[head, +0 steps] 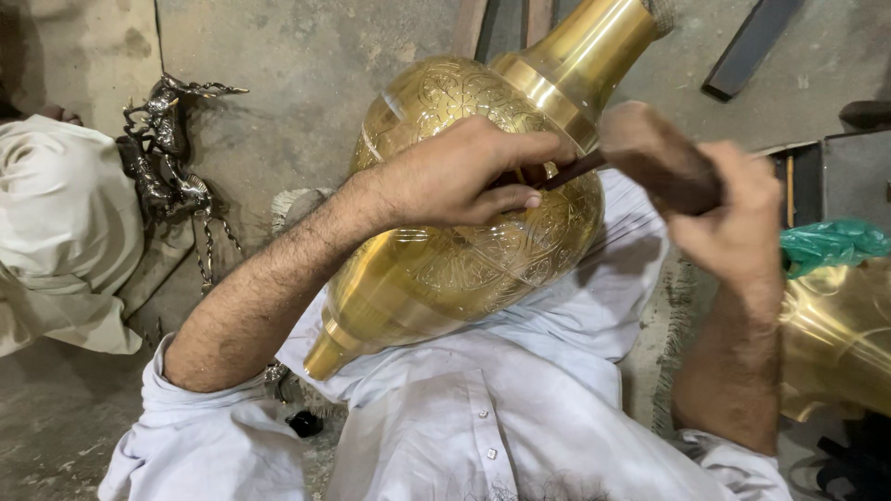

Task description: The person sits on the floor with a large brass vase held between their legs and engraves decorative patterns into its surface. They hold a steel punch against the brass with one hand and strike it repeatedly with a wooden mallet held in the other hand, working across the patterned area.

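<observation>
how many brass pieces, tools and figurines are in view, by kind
Engraved brass vase: 1
Plain brass vessel at the right edge: 1
Wooden mallet, in the right hand: 1
Thin chisel, under the left hand: 1
Dark metal deer figurine: 1
Total: 5

You had bare floor (306, 65) open above the brass vase (464, 241). A metal deer figurine (167, 148) crowded your left, a second brass vessel (835, 334) your right.

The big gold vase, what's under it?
The brass vase lies tilted on the person's lap, on white cloth. The left hand rests on top, holding a thin tool. Where its underside meets the cloth is hidden.
</observation>
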Tool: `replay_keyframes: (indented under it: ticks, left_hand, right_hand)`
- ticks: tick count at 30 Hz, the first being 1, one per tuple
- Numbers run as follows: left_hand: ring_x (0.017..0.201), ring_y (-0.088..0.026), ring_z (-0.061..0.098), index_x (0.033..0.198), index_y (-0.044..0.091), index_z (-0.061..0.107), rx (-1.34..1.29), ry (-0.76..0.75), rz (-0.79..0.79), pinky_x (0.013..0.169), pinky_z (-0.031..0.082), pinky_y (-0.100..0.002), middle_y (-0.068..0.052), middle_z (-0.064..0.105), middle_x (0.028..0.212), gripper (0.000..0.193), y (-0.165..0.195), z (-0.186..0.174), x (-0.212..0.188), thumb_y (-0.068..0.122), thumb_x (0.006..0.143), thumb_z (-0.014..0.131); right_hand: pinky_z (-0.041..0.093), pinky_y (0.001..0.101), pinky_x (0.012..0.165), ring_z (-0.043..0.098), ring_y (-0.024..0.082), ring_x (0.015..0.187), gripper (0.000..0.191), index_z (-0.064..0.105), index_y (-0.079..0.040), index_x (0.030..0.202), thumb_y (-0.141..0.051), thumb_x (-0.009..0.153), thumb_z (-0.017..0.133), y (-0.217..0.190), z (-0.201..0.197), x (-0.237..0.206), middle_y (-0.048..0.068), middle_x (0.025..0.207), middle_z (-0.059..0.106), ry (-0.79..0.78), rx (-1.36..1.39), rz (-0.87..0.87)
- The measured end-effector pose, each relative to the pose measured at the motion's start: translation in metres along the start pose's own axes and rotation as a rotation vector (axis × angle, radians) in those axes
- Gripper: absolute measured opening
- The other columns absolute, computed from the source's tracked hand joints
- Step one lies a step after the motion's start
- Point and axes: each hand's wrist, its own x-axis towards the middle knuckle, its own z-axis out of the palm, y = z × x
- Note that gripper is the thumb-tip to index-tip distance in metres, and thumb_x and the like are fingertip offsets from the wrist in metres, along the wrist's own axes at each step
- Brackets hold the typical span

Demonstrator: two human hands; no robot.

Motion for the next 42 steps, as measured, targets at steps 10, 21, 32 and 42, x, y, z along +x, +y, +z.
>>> replay_keyframes:
  ticks: [10, 21, 32, 42]
  left_hand:
    - [0.097, -0.021, 0.079, 0.136, 0.014, 0.060, -0.014, -0.112, 0.012, 0.090, 0.062, -0.041, -0.007, 0.079, 0.108, 0.044, 0.000, -0.002, 0.014, 0.018, 0.094, 0.073]
    - [0.096, -0.020, 0.078, 0.134, 0.018, 0.062, 0.054, -0.308, 0.041, 0.091, 0.059, -0.044, -0.003, 0.079, 0.108, 0.043, 0.004, -0.004, 0.029, 0.023, 0.092, 0.073]
    - [0.092, -0.023, 0.076, 0.130, 0.017, 0.065, 0.102, -0.375, 0.148, 0.086, 0.059, -0.044, -0.003, 0.079, 0.105, 0.045, 0.006, -0.007, 0.035, 0.023, 0.087, 0.077]
    - [0.088, -0.021, 0.076, 0.125, 0.018, 0.066, 0.163, -0.449, 0.044, 0.081, 0.061, -0.043, -0.002, 0.078, 0.096, 0.037, 0.008, -0.008, 0.031, 0.026, 0.090, 0.075]
  right_hand:
    - [0.059, 0.0256, 0.086, 0.069, 0.010, 0.092, 0.027, 0.064, -0.002, 0.119, -0.009, 0.104, 0.085, 0.013, 0.029, -0.025, 0.002, 0.099, 0.070, 0.209, 0.546, 0.244]
    - [0.052, 0.0401, 0.072, 0.063, 0.033, 0.079, 0.037, 0.058, 0.006, 0.103, -0.003, 0.078, 0.084, -0.021, 0.049, -0.032, 0.019, 0.086, 0.064, 0.361, -0.272, -0.069]
    - [0.054, 0.0252, 0.089, 0.064, 0.011, 0.096, 0.027, 0.057, -0.003, 0.120, -0.001, 0.106, 0.080, -0.005, 0.073, -0.081, 0.004, 0.106, 0.064, 0.537, 0.565, 0.257]
    - [0.055, 0.0403, 0.078, 0.065, 0.033, 0.086, 0.036, 0.058, 0.002, 0.108, -0.001, 0.083, 0.084, -0.034, 0.051, -0.062, 0.019, 0.094, 0.066, 0.396, -0.403, 0.049]
